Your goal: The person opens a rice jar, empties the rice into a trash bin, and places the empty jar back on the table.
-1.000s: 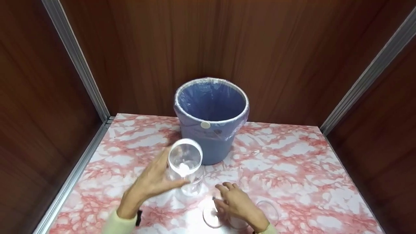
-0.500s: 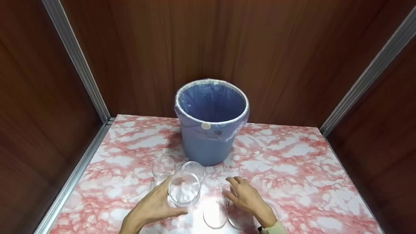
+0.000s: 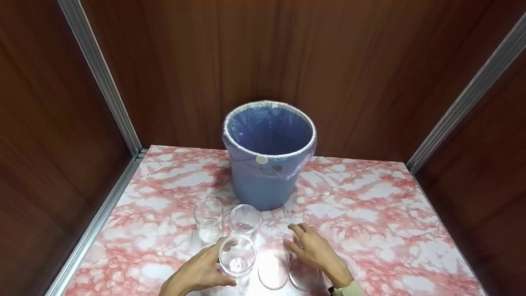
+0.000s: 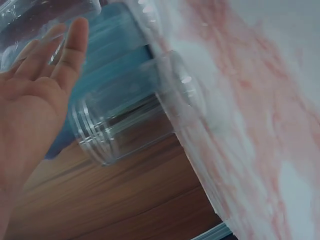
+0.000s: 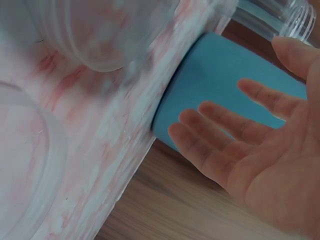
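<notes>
My left hand curves round a clear screw-neck plastic jar, thumb at the near side and fingers behind. In the left wrist view this jar is partly cut off at the top corner, overlapped by the fingers. Two similar clear jars stand just beyond it, one at left and one in front of the bin. My right hand hovers with loosely spread fingers and holds nothing. Below it lie clear round discs like lids, one partly hidden by the wrist.
A blue bin with a clear liner stands behind the jars. Faint clear plastic shows right of the bin's foot. Brown wood-look panels and metal rails enclose the red-and-white marbled table on three sides.
My left hand has brought the jar down and towards me, uncovering the two jars behind it. My right hand has shifted slightly right and away from me.
</notes>
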`<control>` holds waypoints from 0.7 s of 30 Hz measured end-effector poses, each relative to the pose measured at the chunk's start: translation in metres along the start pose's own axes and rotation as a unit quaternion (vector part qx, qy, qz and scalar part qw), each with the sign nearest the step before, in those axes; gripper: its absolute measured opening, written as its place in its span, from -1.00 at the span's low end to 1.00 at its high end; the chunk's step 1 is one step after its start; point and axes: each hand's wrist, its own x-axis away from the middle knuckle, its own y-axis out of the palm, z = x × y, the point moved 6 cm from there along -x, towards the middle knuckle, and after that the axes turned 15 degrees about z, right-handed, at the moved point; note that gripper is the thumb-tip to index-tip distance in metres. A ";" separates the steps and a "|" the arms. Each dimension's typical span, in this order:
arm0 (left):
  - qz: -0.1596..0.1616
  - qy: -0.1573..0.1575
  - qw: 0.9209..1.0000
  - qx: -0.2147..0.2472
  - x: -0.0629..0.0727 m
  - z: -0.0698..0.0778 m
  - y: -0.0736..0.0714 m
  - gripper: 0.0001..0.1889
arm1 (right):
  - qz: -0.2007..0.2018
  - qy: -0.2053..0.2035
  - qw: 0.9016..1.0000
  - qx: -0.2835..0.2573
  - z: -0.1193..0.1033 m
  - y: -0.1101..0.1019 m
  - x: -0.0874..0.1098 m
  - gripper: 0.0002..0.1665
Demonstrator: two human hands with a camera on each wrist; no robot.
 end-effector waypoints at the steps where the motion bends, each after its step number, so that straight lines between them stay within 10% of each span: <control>1: -0.002 0.000 1.000 -0.001 0.000 -0.003 0.001 -0.08 | -0.002 0.003 1.000 -0.002 0.001 0.000 0.000 -0.48; 14: -0.026 -0.019 0.999 0.000 -0.008 -0.026 0.023 -0.05 | -0.016 0.009 0.999 -0.029 0.015 -0.005 -0.007 -0.43; 21: -0.044 -0.039 0.998 -0.018 -0.010 -0.024 0.012 0.09 | -0.018 0.033 0.998 -0.054 0.020 -0.011 -0.013 -0.47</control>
